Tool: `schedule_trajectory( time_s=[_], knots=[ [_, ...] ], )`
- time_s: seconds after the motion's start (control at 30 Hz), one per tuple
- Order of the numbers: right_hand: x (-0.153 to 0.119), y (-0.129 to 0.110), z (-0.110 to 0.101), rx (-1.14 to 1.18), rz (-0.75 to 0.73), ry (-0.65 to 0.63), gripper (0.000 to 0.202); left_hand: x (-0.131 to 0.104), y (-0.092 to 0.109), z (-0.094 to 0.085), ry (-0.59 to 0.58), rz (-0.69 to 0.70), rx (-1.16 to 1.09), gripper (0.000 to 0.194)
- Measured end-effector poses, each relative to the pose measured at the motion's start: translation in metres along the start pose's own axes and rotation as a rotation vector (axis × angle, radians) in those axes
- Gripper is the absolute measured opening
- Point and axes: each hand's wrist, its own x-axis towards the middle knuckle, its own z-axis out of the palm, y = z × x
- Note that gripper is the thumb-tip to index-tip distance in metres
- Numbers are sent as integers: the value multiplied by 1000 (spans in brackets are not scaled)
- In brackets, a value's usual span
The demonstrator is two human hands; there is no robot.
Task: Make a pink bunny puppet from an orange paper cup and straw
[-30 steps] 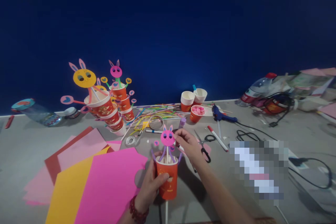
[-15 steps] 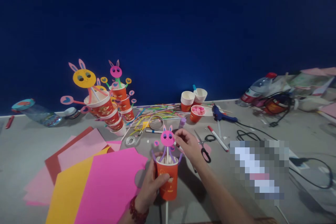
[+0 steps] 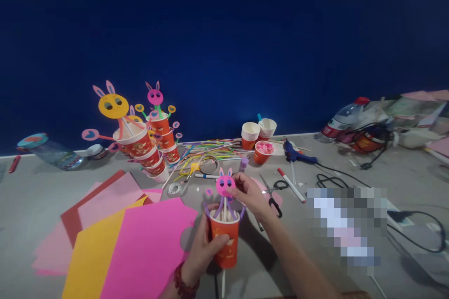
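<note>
My left hand (image 3: 206,245) is wrapped round a red-orange paper cup (image 3: 226,248), thumb across its front. A white stick (image 3: 223,285) comes out below the cup, and purple pipe cleaners (image 3: 242,214) curve out over its rim. Above the cup stands a pink paper rabbit head (image 3: 224,185) with drawn eyes and two ears. My right hand (image 3: 250,196) closes on the head's right edge, its thumb on the front and fingers behind. A small pink disc with a heart (image 3: 209,192) shows left of the head.
Pink and yellow paper sheets (image 3: 147,243) lie at left, with finished rabbit cups (image 3: 135,142) behind. Pipe cleaners (image 3: 217,150), a cup of pink scraps (image 3: 264,152) and stacked cups (image 3: 250,135) stand at the back. Scissors (image 3: 275,205), a marker (image 3: 292,186) and a corded glue gun (image 3: 298,156) are at right.
My right thumb and fingers have moved left onto the rabbit head's edge and closed on it. My left hand still holds the cup, which has barely shifted.
</note>
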Motion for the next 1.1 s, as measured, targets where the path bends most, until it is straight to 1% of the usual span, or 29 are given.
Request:
schedule_trajectory(
  time_s=[0.13, 0.3, 0.47, 0.8, 0.97, 1.1],
  knots=[
    [-3, -9, 1, 118, 92, -68, 45, 0, -1, -1, -33, 56, 85, 66],
    [-5, -11, 2, 154, 173, -63, 46, 1, 0, 1, -50, 104, 114, 68],
    [-4, -11, 1, 149, 173, -54, 44, 0, 0, 3, -44, 157, 165, 66],
    [-5, -10, 1, 154, 150, -61, 41, 1, 3, 2, -74, 159, 176, 66],
    [-6, -13, 2, 119, 157, -63, 40, 2, 1, 1, -87, 174, 175, 66],
    [-6, -14, 2, 83, 120, -53, 42, 0, 0, 0, -93, 185, 186, 64]
  ],
)
